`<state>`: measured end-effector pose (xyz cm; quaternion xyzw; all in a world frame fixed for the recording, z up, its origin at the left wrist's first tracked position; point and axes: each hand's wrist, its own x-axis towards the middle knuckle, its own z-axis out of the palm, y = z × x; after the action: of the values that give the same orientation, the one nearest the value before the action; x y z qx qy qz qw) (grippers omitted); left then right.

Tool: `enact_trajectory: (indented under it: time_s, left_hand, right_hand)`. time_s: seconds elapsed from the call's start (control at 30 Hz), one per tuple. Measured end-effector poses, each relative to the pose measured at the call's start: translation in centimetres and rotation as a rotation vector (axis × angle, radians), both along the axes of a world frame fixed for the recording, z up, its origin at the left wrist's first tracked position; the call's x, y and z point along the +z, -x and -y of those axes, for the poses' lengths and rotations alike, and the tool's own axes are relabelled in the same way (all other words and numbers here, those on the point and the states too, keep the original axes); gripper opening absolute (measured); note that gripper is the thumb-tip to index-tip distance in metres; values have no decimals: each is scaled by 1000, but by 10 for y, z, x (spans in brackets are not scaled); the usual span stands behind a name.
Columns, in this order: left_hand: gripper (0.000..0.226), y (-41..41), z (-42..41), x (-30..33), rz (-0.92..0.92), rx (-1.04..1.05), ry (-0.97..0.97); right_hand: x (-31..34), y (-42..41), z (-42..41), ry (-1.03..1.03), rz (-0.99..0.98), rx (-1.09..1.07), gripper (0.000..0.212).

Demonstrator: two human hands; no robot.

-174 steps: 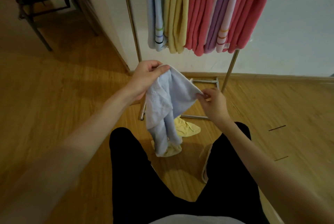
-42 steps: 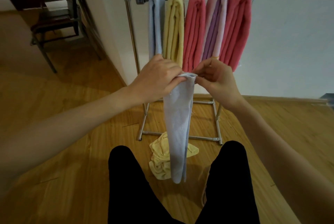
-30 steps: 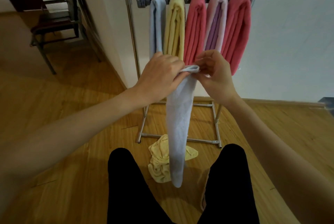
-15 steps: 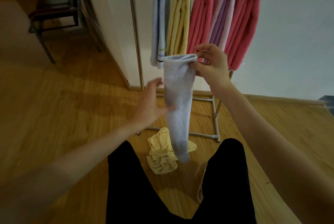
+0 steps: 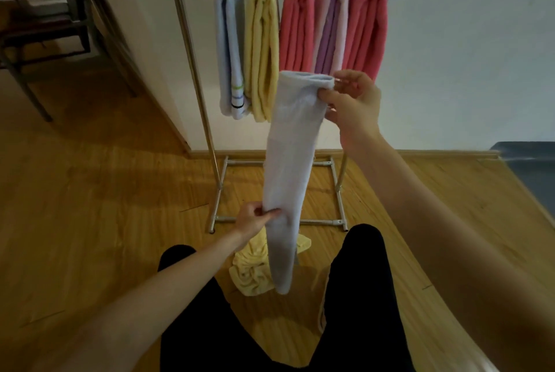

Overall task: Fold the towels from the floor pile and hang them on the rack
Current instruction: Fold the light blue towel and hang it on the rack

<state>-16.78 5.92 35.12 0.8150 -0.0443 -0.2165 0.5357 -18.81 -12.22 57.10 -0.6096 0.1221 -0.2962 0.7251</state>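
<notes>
In front of the rack (image 5: 192, 50), the right hand (image 5: 353, 104) pinches the top of a folded pale blue towel (image 5: 288, 173), and the left hand (image 5: 255, 218) pinches its edge lower down. A crumpled yellow towel (image 5: 249, 272) lies by the rack's base.

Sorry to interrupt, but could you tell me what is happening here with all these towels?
A person is folding towels and hanging them on a rack. The right hand pinches the top of a pale blue towel folded into a long strip, while the left hand grips it lower down. Five folded towels hang on the rack already. One crumpled yellow towel lies on the floor.
</notes>
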Motion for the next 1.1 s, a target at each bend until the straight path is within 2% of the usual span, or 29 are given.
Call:
enact_trajectory:
  time_s: [0.1,0.17,0.27,0.33,0.47,0.53,0.67,0.7,0.73,0.83,0.93,1.03,1.1]
  left_hand:
    - [25,-2,-3,3,-54,46,-10]
    - [15,-4,-7,13,-26,53,17]
    - [15,-12,-14,42,78,11,35]
    - [14,-20,-15,67,155,-82,11]
    - [32,-26,-16,117,279,-310,-39]
    - [29,-26,-18,146,325,-424,-92]
    - [45,-25,-21,194,334,-661,-178]
    - [44,-24,-20,203,323,-695,-197]
    - [39,-23,-19,209,310,-722,-213]
    - [25,-19,-14,221,293,-767,-243]
    - [22,-19,-15,222,269,-774,-234]
    - [28,-16,-19,222,268,-759,-220]
    - [24,-17,-25,221,256,-731,-214]
  right_hand:
    - [-25,-2,20,-139,-70,-242,27]
    - [-52,3,32,-162,-202,-304,29]
    - [-102,17,38,-80,-447,-256,30]
    - [-132,27,35,-40,-540,-204,30]
    - [-168,37,28,42,-719,16,28]
    - [-172,38,28,164,-779,156,30]
    - [-156,31,28,775,-929,443,37]
    - [-148,28,24,827,-898,456,40]
    - [-140,25,21,789,-814,453,38]
    - [-118,20,8,386,-441,566,29]
    - [-101,23,-8,38,-306,890,46]
    - [-94,28,-22,69,-241,1143,54]
    - [-91,29,-23,147,-262,1134,45]
